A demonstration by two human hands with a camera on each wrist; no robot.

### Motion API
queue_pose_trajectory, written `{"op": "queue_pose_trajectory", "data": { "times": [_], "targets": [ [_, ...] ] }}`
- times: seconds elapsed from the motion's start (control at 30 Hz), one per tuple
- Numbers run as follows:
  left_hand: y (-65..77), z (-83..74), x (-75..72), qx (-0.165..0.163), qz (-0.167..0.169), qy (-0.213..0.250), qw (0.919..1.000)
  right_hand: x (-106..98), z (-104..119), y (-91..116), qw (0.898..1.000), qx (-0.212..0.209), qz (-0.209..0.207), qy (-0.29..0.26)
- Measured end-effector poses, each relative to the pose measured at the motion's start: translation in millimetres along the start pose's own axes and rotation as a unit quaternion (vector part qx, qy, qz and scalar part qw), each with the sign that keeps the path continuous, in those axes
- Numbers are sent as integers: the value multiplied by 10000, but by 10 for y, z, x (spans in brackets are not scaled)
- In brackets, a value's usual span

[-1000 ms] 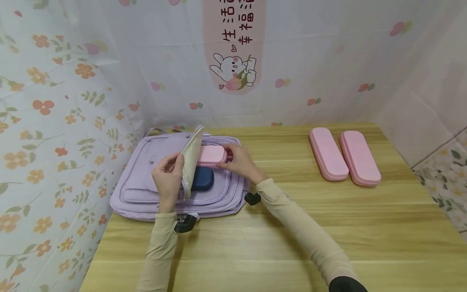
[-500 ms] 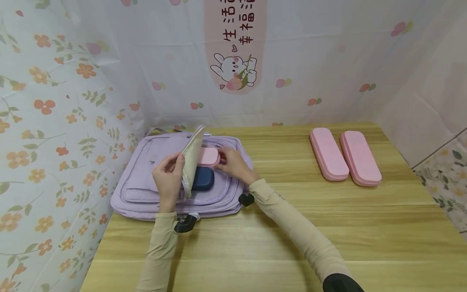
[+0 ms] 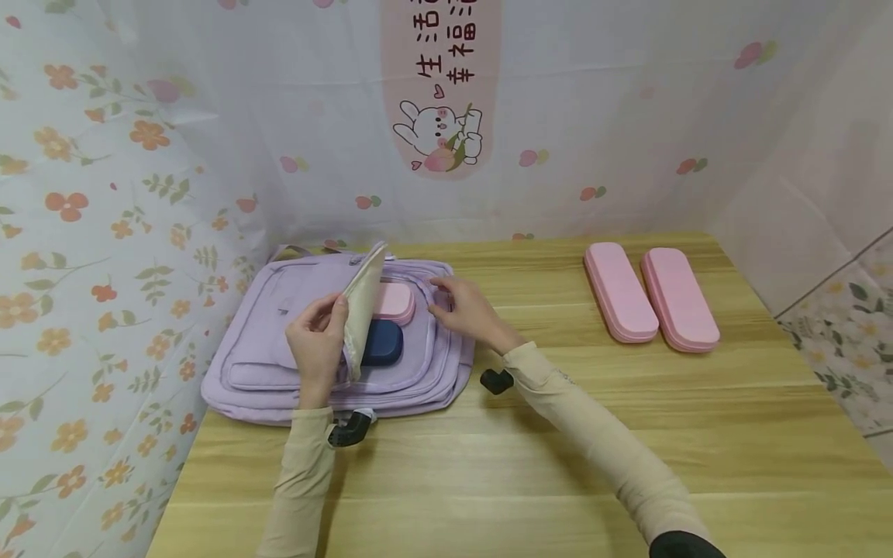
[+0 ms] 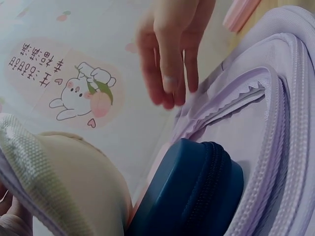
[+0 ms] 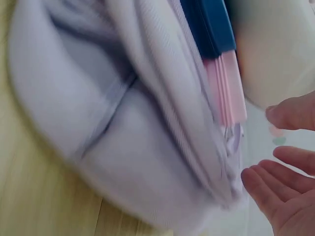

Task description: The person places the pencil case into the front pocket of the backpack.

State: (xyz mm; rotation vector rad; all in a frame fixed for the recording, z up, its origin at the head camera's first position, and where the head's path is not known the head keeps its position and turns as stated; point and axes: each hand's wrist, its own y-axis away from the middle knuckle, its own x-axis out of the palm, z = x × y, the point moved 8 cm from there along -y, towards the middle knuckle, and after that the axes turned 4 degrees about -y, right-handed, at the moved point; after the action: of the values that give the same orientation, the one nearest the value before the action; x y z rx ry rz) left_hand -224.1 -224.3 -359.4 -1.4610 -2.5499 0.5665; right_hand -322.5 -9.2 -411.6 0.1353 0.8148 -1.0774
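Lilac bag (image 3: 261,333), flap (image 3: 364,310) raised

On my feed, left hand (image 3: 317,339) pinches the flap. Right hand (image 3: 474,314) spread, thumb apart, just right of the pink case (image 3: 395,302). That case lies in the bag's pocket (image 3: 418,341), on the far side of the navy case (image 3: 383,342). Two other pink cases (image 3: 621,292): tabletop (image 3: 488,480), far right.

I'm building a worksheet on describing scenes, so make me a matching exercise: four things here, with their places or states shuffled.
1. left hand
2. right hand
3. dark blue case
4. rightmost pink case

A. lying on the table, apart from the bag
B. empty, thumb and fingers apart
C. in the bag's open pocket
D. gripping the raised flap

Pairs: 1-D, 2-B, 3-C, 4-A
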Motion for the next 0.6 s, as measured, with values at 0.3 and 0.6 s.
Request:
{"op": "queue_pose_trajectory", "data": {
  "times": [0.3, 0.6],
  "targets": [
    [26, 4, 29, -23, 84, 57, 9999, -324, -259, 263, 9989, 326, -141, 295],
    [43, 6, 70, 71, 176, 136, 9997, -669, -600, 563, 9932, 901, -233, 697]
  ]
}}
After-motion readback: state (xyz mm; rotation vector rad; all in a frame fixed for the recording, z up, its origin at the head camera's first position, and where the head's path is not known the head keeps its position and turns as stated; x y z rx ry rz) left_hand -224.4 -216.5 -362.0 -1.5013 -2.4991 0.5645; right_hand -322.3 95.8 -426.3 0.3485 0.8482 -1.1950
